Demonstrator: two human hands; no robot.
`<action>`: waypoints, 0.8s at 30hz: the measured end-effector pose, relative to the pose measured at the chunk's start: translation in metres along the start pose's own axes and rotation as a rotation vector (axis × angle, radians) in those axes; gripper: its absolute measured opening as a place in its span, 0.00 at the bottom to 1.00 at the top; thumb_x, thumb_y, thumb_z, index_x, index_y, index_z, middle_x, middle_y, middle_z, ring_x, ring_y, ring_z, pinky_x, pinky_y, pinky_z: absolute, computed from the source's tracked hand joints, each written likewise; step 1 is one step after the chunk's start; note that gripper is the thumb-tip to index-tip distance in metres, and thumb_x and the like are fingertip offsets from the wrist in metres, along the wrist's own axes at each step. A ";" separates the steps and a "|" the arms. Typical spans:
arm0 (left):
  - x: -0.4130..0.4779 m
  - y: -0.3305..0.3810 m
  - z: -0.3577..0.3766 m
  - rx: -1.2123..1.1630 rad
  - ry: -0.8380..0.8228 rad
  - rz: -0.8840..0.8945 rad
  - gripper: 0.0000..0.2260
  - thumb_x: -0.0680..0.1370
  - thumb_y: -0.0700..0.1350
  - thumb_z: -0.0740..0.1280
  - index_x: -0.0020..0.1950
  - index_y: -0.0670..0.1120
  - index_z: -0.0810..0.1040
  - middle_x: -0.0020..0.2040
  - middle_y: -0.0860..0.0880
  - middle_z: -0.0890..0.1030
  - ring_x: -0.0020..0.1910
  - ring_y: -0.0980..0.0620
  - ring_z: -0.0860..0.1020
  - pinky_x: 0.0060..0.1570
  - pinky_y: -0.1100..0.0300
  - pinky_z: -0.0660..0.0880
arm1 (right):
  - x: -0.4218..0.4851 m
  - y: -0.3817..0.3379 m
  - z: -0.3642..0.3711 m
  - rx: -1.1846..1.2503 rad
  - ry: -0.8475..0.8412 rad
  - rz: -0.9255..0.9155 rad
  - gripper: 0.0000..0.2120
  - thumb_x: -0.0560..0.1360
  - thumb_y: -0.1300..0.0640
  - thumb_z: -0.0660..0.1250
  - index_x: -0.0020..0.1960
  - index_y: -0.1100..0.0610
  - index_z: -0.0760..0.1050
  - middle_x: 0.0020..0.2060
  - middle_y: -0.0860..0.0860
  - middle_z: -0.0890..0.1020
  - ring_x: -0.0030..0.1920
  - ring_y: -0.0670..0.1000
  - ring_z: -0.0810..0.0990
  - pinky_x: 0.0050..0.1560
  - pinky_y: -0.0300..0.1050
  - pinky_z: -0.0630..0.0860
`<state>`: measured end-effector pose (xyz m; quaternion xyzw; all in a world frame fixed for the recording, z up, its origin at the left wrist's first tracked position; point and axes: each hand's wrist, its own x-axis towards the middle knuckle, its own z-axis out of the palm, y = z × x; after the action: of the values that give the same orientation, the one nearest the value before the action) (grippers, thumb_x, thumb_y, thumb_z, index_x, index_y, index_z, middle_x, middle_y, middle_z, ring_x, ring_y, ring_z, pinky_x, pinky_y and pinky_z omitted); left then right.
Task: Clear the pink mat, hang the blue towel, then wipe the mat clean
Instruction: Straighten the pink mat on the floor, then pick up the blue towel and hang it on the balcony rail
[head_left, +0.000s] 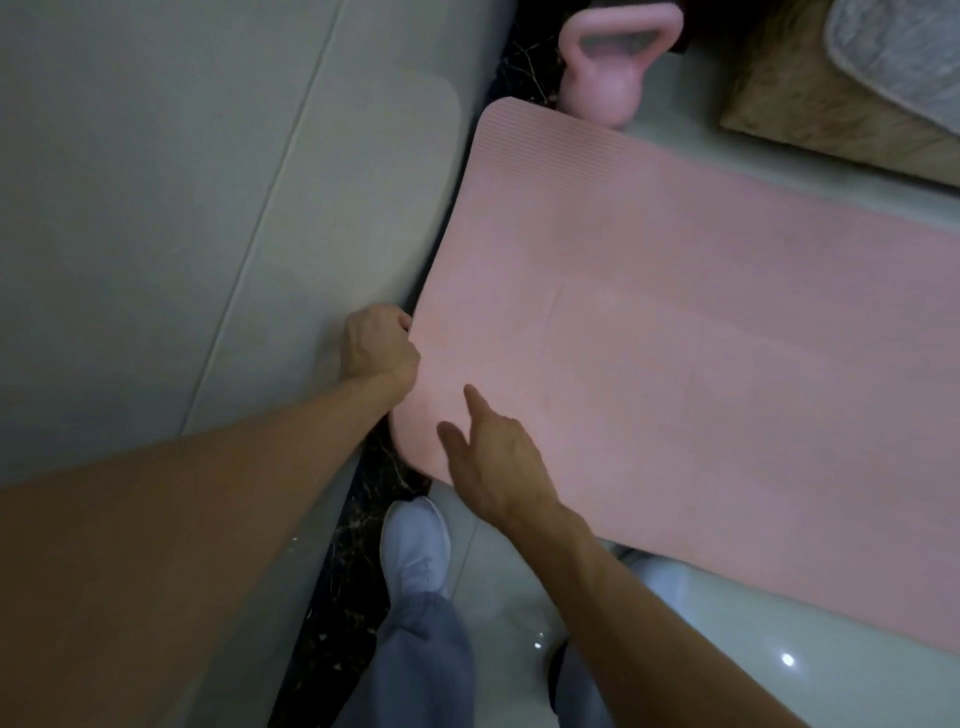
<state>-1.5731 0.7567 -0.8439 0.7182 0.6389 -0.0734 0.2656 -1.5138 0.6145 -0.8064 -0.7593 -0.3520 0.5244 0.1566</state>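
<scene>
1. A white shoe (415, 545) is standing on the floor (498, 597) beside the pink mat (675, 338).
2. The right hand (493, 457) is spreading thumb and forefinger over the mat's near corner.
3. The left hand (379, 348) is curling its fingers round the mat's end edge.
4. The mat is lying flat, a kettlebell (602, 67) sitting just beyond its far corner.

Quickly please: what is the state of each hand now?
Left hand: closed, gripping the edge of the ribbed pink foam mat.
Right hand: open, holding nothing, fingers spread over the mat.
</scene>
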 end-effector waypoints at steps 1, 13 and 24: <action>-0.008 0.003 -0.006 0.043 -0.047 0.056 0.16 0.75 0.31 0.62 0.59 0.40 0.81 0.58 0.40 0.81 0.58 0.43 0.78 0.60 0.57 0.72 | -0.007 0.001 -0.009 -0.031 0.016 0.032 0.25 0.83 0.53 0.55 0.77 0.61 0.56 0.68 0.58 0.73 0.66 0.57 0.72 0.64 0.45 0.67; -0.125 0.139 -0.118 0.542 -0.563 0.648 0.10 0.79 0.41 0.59 0.55 0.38 0.77 0.53 0.41 0.79 0.49 0.43 0.78 0.44 0.55 0.74 | -0.132 -0.017 -0.187 -0.209 0.347 0.306 0.10 0.76 0.60 0.58 0.40 0.63 0.73 0.43 0.62 0.80 0.39 0.59 0.74 0.39 0.44 0.67; -0.295 0.309 -0.268 0.578 -0.372 0.928 0.14 0.80 0.43 0.57 0.60 0.44 0.77 0.57 0.39 0.79 0.55 0.36 0.78 0.52 0.51 0.74 | -0.364 -0.056 -0.321 -0.277 0.448 0.391 0.13 0.76 0.59 0.57 0.33 0.57 0.65 0.38 0.58 0.73 0.39 0.59 0.71 0.40 0.44 0.66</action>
<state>-1.3908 0.6118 -0.3963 0.9417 0.1536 -0.2458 0.1707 -1.3168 0.4415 -0.3937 -0.9231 -0.2242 0.3117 0.0217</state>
